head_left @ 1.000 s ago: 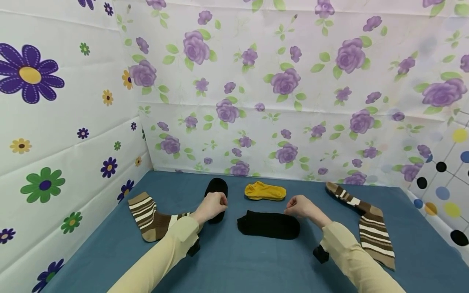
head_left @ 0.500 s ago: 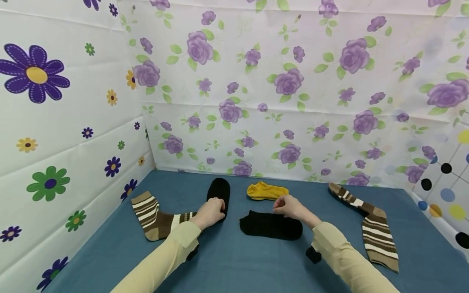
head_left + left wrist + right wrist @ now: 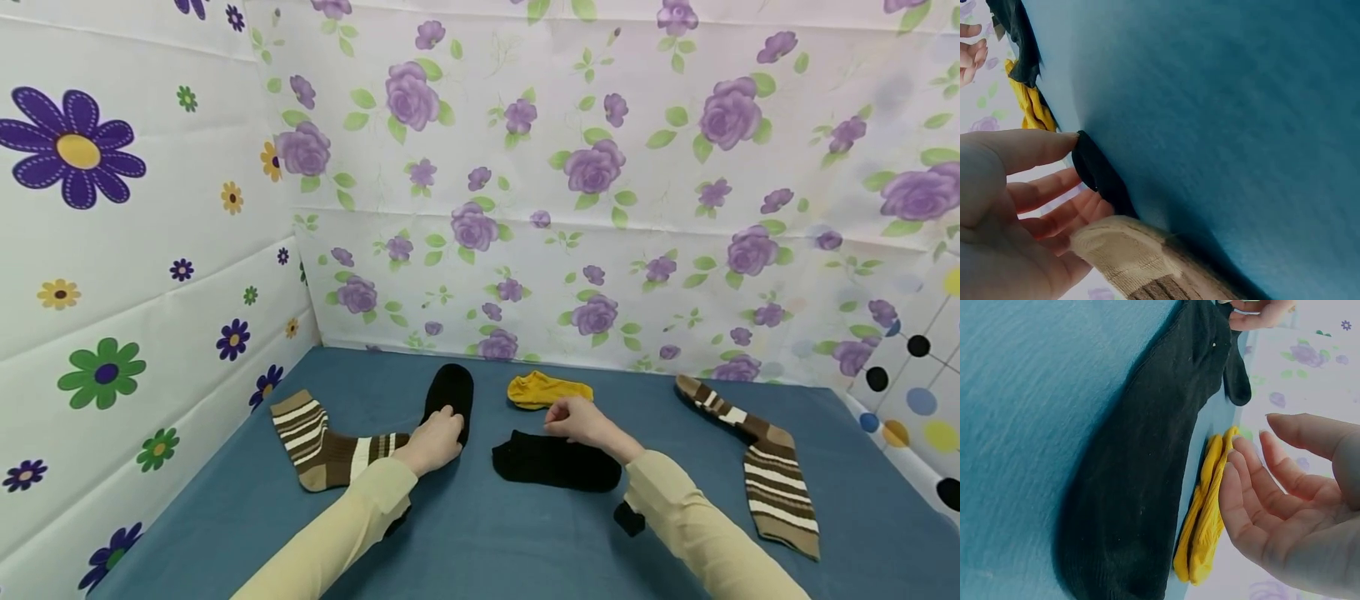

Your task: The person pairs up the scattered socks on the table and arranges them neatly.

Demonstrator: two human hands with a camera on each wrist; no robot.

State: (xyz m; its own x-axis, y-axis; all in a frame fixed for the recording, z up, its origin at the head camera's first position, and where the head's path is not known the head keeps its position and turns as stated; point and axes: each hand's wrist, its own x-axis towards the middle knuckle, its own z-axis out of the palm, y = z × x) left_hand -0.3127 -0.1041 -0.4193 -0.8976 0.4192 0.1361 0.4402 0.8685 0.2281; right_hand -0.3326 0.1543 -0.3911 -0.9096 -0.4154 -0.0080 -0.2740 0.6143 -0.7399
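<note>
While the left hand [image 3: 432,442] touches the far black sock [image 3: 452,389], grip unclear, the right hand [image 3: 583,422] hovers, thumb and fingers parted.
That sock lies below frame centre, slightly left; near black sock [image 3: 551,463] and yellow sock [image 3: 546,388], slightly right.

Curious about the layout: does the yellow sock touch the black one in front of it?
Apart: the right wrist view shows blue surface between the yellow sock and black sock.

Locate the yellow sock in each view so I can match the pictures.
Head: yellow sock just right of centre, below mid-height.
Left wrist: yellow sock at upper left, near the edge.
Right wrist: yellow sock right of centre, mostly in the lower half.
Shared landmark: the right hand, near the sock in all three.
</note>
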